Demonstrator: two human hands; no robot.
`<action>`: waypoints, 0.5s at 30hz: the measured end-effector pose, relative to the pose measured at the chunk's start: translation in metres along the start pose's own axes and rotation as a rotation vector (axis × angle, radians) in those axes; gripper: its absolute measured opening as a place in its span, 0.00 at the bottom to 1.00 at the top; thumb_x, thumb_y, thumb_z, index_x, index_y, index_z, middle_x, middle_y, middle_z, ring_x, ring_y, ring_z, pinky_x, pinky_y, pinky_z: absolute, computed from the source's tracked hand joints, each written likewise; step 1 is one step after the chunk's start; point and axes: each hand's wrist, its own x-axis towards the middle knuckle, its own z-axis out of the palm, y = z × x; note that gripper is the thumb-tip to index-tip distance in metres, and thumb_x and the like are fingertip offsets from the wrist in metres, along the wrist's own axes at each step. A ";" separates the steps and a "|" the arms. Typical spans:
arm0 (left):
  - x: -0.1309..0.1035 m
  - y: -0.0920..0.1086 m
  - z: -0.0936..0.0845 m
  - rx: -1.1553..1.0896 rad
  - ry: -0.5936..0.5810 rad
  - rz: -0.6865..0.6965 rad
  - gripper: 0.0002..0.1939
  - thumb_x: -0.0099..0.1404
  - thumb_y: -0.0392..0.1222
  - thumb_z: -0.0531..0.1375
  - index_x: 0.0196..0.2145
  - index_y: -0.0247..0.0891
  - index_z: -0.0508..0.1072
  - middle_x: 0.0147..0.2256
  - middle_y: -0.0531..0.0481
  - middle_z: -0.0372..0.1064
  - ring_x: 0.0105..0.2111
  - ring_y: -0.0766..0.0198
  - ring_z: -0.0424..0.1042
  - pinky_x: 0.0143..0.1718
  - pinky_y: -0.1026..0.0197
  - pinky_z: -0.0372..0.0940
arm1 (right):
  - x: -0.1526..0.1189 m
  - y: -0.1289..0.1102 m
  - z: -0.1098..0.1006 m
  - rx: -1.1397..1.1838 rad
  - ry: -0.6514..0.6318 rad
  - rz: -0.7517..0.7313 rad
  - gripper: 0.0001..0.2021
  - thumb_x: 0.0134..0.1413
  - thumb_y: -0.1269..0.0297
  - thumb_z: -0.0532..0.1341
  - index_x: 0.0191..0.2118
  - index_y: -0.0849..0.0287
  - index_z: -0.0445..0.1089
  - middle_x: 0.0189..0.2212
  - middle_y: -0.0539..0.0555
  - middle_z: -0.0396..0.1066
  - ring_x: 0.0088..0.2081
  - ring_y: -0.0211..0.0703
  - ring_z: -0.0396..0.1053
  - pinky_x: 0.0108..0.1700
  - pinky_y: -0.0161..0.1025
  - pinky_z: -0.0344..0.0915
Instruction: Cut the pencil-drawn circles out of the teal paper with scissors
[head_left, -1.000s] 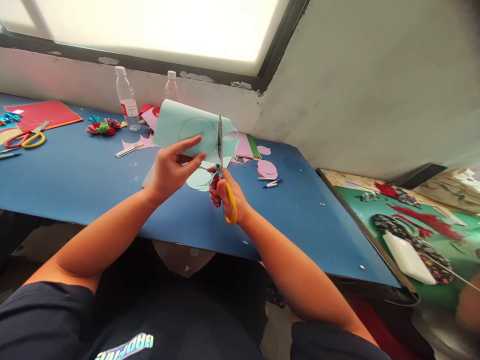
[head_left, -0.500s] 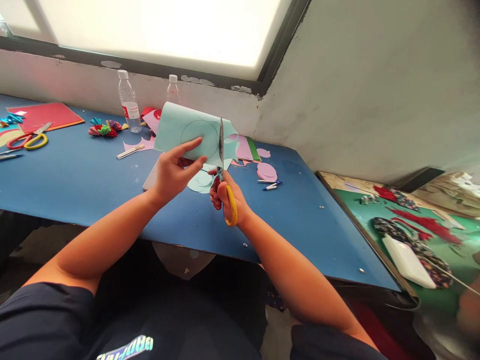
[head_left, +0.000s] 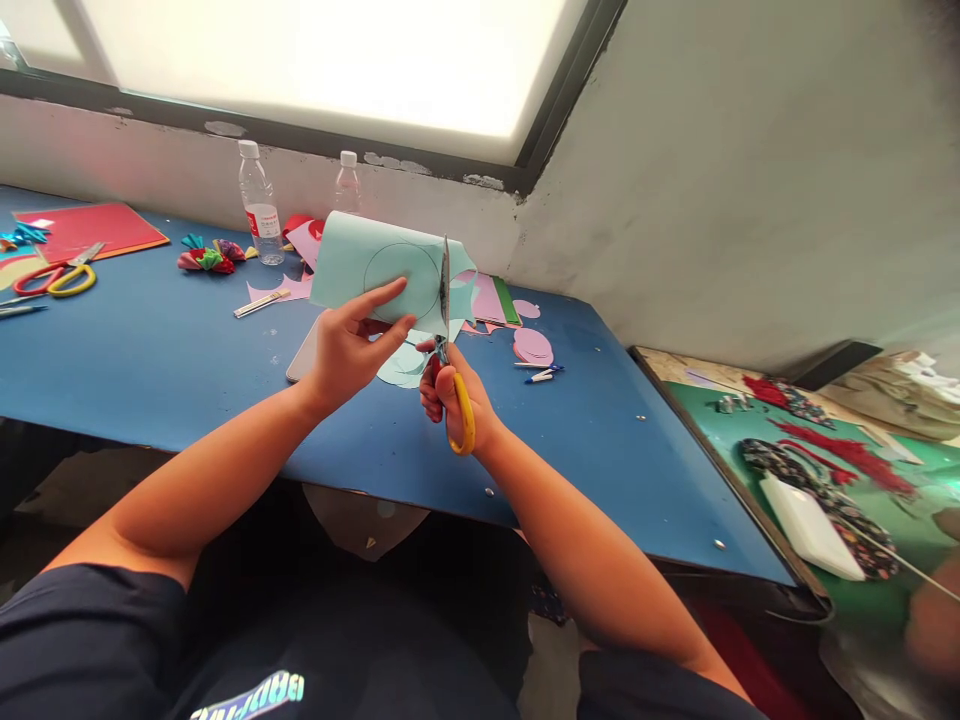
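Head camera, set forward and down
It was worn on the head, looked over the dark shirt (head_left: 337, 630) very near below, faced the blue table (head_left: 570, 450), and reached the window (head_left: 337, 60) above.

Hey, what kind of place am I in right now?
Probably a craft room or small workshop: the right hand holds scissors at light blue paper, and cut pink circles and folded paper pieces lie on the blue table.
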 end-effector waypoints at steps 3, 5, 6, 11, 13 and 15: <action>-0.002 0.000 0.001 0.009 0.012 0.000 0.32 0.71 0.64 0.80 0.64 0.45 0.92 0.47 0.44 0.94 0.33 0.60 0.88 0.40 0.59 0.88 | 0.000 0.000 0.001 0.002 0.004 -0.006 0.47 0.61 0.12 0.69 0.62 0.51 0.72 0.27 0.40 0.59 0.24 0.38 0.54 0.25 0.37 0.54; -0.003 -0.001 0.001 0.022 0.013 -0.001 0.33 0.71 0.67 0.80 0.64 0.45 0.92 0.48 0.43 0.94 0.34 0.58 0.89 0.40 0.57 0.89 | 0.000 -0.001 0.001 0.005 0.006 -0.007 0.47 0.61 0.11 0.69 0.62 0.51 0.72 0.27 0.40 0.59 0.24 0.37 0.54 0.25 0.37 0.54; -0.003 -0.002 0.001 0.027 0.012 -0.001 0.34 0.71 0.68 0.80 0.64 0.45 0.92 0.50 0.42 0.94 0.34 0.57 0.90 0.40 0.56 0.89 | -0.001 -0.001 0.002 0.007 0.006 -0.007 0.47 0.61 0.11 0.69 0.62 0.51 0.72 0.27 0.40 0.59 0.24 0.37 0.53 0.24 0.37 0.54; -0.002 -0.005 0.000 0.044 0.004 0.006 0.36 0.71 0.72 0.78 0.65 0.45 0.91 0.51 0.42 0.93 0.35 0.54 0.91 0.41 0.54 0.90 | -0.001 -0.002 0.002 0.009 0.011 -0.009 0.46 0.61 0.12 0.70 0.61 0.51 0.73 0.27 0.41 0.59 0.23 0.37 0.53 0.24 0.36 0.54; -0.003 -0.004 0.000 0.051 -0.001 0.007 0.36 0.71 0.72 0.78 0.65 0.46 0.91 0.51 0.43 0.94 0.36 0.55 0.91 0.40 0.55 0.90 | -0.001 -0.002 0.002 0.010 0.012 -0.016 0.46 0.61 0.12 0.69 0.61 0.51 0.73 0.27 0.41 0.59 0.23 0.37 0.53 0.23 0.36 0.53; -0.003 -0.003 0.000 0.051 -0.004 0.000 0.34 0.72 0.70 0.78 0.65 0.46 0.91 0.51 0.43 0.94 0.35 0.56 0.91 0.41 0.56 0.89 | -0.001 -0.001 0.002 0.012 0.012 -0.023 0.46 0.62 0.12 0.69 0.60 0.51 0.73 0.27 0.40 0.58 0.23 0.37 0.53 0.23 0.36 0.53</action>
